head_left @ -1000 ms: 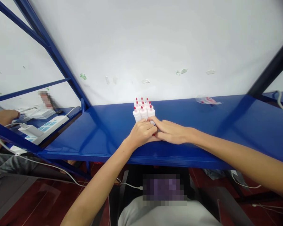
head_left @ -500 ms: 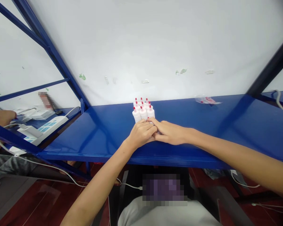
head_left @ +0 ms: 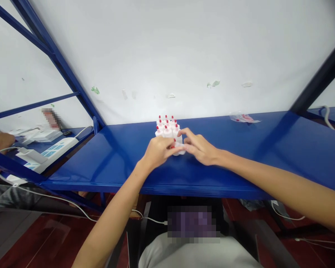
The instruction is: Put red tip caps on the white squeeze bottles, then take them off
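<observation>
White squeeze bottles (head_left: 167,131) with red pointed tips stand upright in tight rows on the blue shelf. At the near end of the group, a white bottle (head_left: 179,150) sits between my hands, partly covered by fingers. My left hand (head_left: 158,150) is closed against its left side, the thumb lying across the front and the other fingers partly hidden. From the right, my right hand (head_left: 202,148) curls its thumb and bent fingers around the same near bottles. A red tip shows beside my left thumb.
The blue shelf (head_left: 123,149) meets a white wall behind. A crumpled clear plastic bag (head_left: 244,118) with red print lies at the back right. Left, beyond blue frame posts, are a power strip (head_left: 54,150), white boxes (head_left: 48,135) and another person's arm (head_left: 0,140).
My hands were pressed together over the near bottle. They have drawn slightly apart, the right one to the right, leaving more of the near bottles showing between them.
</observation>
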Motion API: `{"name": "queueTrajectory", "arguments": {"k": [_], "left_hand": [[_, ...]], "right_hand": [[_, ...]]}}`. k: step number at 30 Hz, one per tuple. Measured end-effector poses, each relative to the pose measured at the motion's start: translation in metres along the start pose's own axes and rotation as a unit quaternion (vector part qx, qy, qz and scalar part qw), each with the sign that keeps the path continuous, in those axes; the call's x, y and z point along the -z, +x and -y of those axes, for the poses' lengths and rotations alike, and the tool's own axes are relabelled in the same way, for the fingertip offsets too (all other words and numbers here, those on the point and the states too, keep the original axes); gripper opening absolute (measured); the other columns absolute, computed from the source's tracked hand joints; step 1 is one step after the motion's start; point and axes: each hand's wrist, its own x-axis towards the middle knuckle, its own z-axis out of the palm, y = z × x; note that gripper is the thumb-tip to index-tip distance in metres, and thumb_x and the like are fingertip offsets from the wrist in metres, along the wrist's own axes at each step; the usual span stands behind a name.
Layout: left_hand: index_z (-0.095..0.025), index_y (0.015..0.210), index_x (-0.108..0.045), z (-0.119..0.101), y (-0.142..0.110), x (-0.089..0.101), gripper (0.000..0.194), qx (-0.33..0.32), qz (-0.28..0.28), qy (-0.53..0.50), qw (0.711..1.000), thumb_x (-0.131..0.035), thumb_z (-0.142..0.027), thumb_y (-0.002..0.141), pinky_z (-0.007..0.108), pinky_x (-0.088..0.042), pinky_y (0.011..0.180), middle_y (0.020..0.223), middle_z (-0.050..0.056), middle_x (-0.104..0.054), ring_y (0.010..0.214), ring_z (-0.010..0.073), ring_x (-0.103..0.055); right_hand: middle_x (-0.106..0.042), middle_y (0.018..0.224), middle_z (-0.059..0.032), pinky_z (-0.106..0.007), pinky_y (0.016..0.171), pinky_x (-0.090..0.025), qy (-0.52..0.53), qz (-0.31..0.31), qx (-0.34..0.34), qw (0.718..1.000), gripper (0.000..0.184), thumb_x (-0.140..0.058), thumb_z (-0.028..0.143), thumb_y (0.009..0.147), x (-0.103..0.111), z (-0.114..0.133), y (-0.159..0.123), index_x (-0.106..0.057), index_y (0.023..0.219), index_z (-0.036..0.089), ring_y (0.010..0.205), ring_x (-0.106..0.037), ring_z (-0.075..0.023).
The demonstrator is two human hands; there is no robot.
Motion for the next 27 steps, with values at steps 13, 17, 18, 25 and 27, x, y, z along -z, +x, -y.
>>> {"name": "queueTrajectory", "arguments": {"k": [13,17,18,25,27], "left_hand": [[-0.019,0.047,-0.035,0.006,0.061,0.028,0.054,0.177,0.149,-0.014,0.973,-0.058,-0.046,0.087,0.027,-0.022,0.047,0.041,-0.004,-0.035,0.043,0.0088,-0.030],[-0.020,0.045,-0.032,0.008,0.063,0.029,0.052,0.172,0.174,-0.018,0.969,-0.057,-0.039,0.085,0.027,-0.021,0.045,0.039,-0.004,-0.033,0.041,0.0087,-0.029],[-0.020,0.045,-0.032,0.009,0.063,0.030,0.050,0.172,0.181,-0.018,0.968,-0.057,-0.036,0.084,0.028,-0.021,0.045,0.039,-0.004,-0.033,0.041,0.0087,-0.029],[-0.021,0.045,-0.030,0.012,0.068,0.037,0.047,0.169,0.161,-0.020,0.972,-0.058,-0.032,0.081,0.029,-0.020,0.043,0.039,-0.005,-0.031,0.039,0.0082,-0.027],[-0.021,0.044,-0.030,0.012,0.068,0.035,0.047,0.159,0.176,-0.014,0.971,-0.059,-0.031,0.079,0.029,-0.020,0.042,0.037,-0.005,-0.030,0.037,0.0083,-0.028]], "right_hand": [[-0.061,0.101,-0.0076,-0.038,0.086,-0.042,-0.025,-0.181,-0.082,0.980,0.018,-0.048,0.022,0.082,0.006,-0.022,0.013,-0.059,0.096,0.019,0.094,-0.055,-0.0221],[-0.065,0.104,-0.0078,-0.037,0.085,-0.045,0.015,-0.225,-0.100,0.969,0.021,-0.051,0.027,0.088,0.006,-0.023,0.014,-0.070,0.093,0.019,0.092,-0.060,-0.0212],[-0.065,0.105,-0.0081,-0.036,0.083,-0.046,0.031,-0.230,-0.105,0.967,0.022,-0.051,0.029,0.089,0.007,-0.022,0.014,-0.070,0.093,0.019,0.089,-0.061,-0.0204],[-0.066,0.096,-0.0064,-0.031,0.080,-0.044,0.026,-0.213,-0.116,0.970,0.039,-0.038,0.044,0.099,0.007,-0.021,0.013,-0.068,0.104,0.018,0.086,-0.060,-0.0185],[-0.064,0.078,-0.0025,-0.029,0.074,-0.043,0.033,-0.201,-0.128,0.971,0.043,-0.034,0.046,0.100,0.007,-0.021,0.013,-0.066,0.105,0.018,0.075,-0.059,-0.0168]]}}
